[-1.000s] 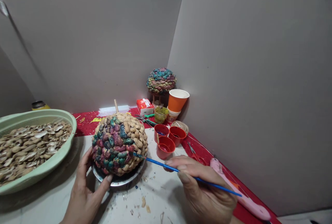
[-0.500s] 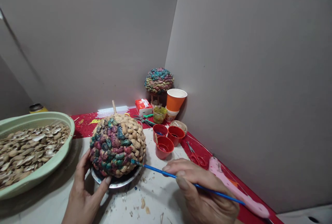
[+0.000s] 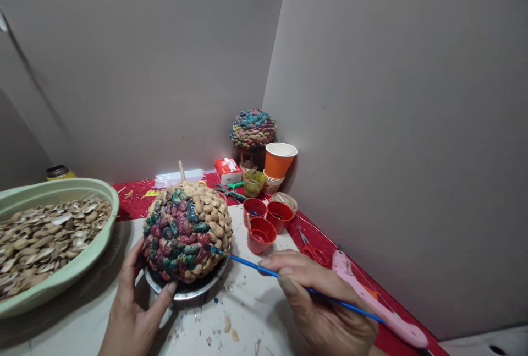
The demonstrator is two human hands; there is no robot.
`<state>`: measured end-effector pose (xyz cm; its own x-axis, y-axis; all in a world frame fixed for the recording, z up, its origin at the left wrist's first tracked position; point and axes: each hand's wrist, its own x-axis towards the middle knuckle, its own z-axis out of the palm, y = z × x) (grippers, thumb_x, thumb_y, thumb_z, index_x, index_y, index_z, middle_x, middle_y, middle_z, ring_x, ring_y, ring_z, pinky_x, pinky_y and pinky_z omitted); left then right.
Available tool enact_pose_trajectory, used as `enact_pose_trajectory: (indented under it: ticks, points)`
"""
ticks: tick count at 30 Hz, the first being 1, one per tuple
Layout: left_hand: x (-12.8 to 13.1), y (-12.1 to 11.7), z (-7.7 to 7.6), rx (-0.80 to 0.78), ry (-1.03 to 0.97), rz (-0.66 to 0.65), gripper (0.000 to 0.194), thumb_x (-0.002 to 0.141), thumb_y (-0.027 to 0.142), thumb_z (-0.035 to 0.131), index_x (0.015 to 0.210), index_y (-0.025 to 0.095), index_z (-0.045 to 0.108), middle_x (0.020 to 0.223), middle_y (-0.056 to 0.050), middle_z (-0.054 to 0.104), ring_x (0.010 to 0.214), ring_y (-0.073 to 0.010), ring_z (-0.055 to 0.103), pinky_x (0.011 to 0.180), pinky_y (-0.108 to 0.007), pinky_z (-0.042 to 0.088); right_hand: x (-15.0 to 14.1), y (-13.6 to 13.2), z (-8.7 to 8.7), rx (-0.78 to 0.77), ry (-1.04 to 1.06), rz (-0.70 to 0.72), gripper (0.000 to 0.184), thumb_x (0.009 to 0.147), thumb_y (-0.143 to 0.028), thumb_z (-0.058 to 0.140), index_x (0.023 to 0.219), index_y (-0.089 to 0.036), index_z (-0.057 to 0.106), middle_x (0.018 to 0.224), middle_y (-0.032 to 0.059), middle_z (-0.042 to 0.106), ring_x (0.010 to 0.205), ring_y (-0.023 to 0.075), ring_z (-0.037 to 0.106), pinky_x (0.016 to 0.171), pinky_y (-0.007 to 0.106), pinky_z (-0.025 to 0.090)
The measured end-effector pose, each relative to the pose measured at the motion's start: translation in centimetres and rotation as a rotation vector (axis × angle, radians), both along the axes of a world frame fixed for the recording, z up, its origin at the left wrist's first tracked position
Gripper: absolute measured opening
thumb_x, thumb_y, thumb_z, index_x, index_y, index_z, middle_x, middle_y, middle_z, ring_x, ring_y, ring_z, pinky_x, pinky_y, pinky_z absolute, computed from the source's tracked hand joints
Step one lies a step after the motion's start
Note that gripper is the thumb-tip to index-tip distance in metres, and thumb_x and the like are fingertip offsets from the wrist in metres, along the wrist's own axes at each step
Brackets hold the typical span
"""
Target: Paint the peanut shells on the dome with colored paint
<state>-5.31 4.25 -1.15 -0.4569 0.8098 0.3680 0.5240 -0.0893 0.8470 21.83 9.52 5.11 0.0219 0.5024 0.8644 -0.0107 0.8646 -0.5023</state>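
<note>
A dome covered in peanut shells (image 3: 187,229) sits in a shallow metal bowl (image 3: 193,294). Teal, blue and magenta paint coats its left and middle; the right side is bare tan shell. My left hand (image 3: 140,295) grips the bowl and the dome's lower left edge, thumb on the rim. Between the thumb and fingers of my right hand (image 3: 317,295) is a blue paintbrush (image 3: 251,265), its teal-stained tip against the lower right of the painted area. Three red cups of paint (image 3: 262,235) stand just beyond the brush.
At left lies a green basket (image 3: 111,218) of peanut shells. Behind are a finished-looking painted shell dome (image 3: 253,129), orange paper cup (image 3: 280,160), red-and-white box (image 3: 228,171) and clear sticks (image 3: 177,178). Red scissors (image 3: 313,251) and a pink glue gun (image 3: 379,304) lie right. Grey panels enclose the table.
The view has shifted slightly. The brush tip pulled down and right off the shells' painted part, then came back up left onto it. My left hand keeps its hold.
</note>
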Motion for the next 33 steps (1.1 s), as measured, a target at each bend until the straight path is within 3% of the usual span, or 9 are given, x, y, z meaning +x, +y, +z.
enact_pose_trajectory:
  ticks: [5, 10, 13, 21, 30, 33]
  points:
    - [-0.2, 0.0, -0.3, 0.000, 0.011, 0.013, 0.087, 0.077, 0.055, 0.077, 0.153, 0.041, 0.036, 0.153, -0.009, 0.053, 0.137, -0.0362, 0.056, 0.117, -0.068, 0.036, -0.1, 0.2, 0.1, 0.058, -0.094, 0.078, 0.018, 0.096, -0.011, 0.067, 0.106, -0.024, 0.073, 0.092, 0.0050, 0.083, 0.080, 0.0195, 0.080, 0.078, 0.034, 0.067]
    - [-0.2, -0.1, -0.1, 0.011, 0.019, 0.008, 0.085, 0.078, 0.055, 0.076, 0.152, 0.041, 0.037, 0.152, -0.009, 0.053, 0.136, -0.0363, 0.057, 0.116, -0.068, 0.037, 0.0, 0.4, 0.0, 0.011, -0.013, 0.002, 0.023, 0.092, -0.006, 0.070, 0.105, -0.024, 0.074, 0.093, 0.0026, 0.082, 0.085, 0.0180, 0.080, 0.082, 0.032, 0.067]
    - [-0.2, -0.1, 0.0, 0.011, 0.025, 0.008, 0.085, 0.078, 0.055, 0.075, 0.152, 0.041, 0.037, 0.153, -0.009, 0.053, 0.137, -0.0363, 0.056, 0.116, -0.068, 0.037, 0.3, 0.4, 0.5, -0.004, 0.032, -0.008, 0.013, 0.094, -0.012, 0.070, 0.100, -0.023, 0.075, 0.088, 0.0022, 0.082, 0.080, 0.0164, 0.079, 0.080, 0.029, 0.067]
    - [-0.1, -0.1, -0.1, 0.014, 0.014, 0.012, 0.085, 0.078, 0.057, 0.076, 0.152, 0.042, 0.037, 0.152, -0.009, 0.054, 0.136, -0.0366, 0.056, 0.116, -0.069, 0.037, -0.5, 0.6, 0.6, -0.074, 0.019, 0.136, 0.011, 0.096, -0.015, 0.071, 0.097, -0.024, 0.075, 0.086, 0.0041, 0.082, 0.076, 0.0177, 0.079, 0.073, 0.031, 0.068]
    - [-0.3, -0.2, -0.1, -0.002, 0.019, 0.011, 0.086, 0.078, 0.056, 0.075, 0.153, 0.042, 0.035, 0.154, -0.009, 0.053, 0.137, -0.0360, 0.056, 0.117, -0.068, 0.036, 0.6, 1.3, 0.8, -0.026, 0.018, 0.004, 0.010, 0.094, -0.014, 0.071, 0.094, -0.023, 0.075, 0.085, 0.0032, 0.081, 0.079, 0.0196, 0.081, 0.073, 0.030, 0.068]
    - [-0.2, -0.1, -0.1, 0.012, 0.022, 0.011, 0.085, 0.079, 0.056, 0.075, 0.153, 0.040, 0.036, 0.153, -0.010, 0.053, 0.137, -0.0359, 0.056, 0.116, -0.068, 0.037, 0.4, 1.0, 1.1, -0.033, 0.042, 0.035, 0.007, 0.094, -0.017, 0.072, 0.093, -0.023, 0.076, 0.081, 0.0032, 0.081, 0.073, 0.0186, 0.080, 0.071, 0.030, 0.068]
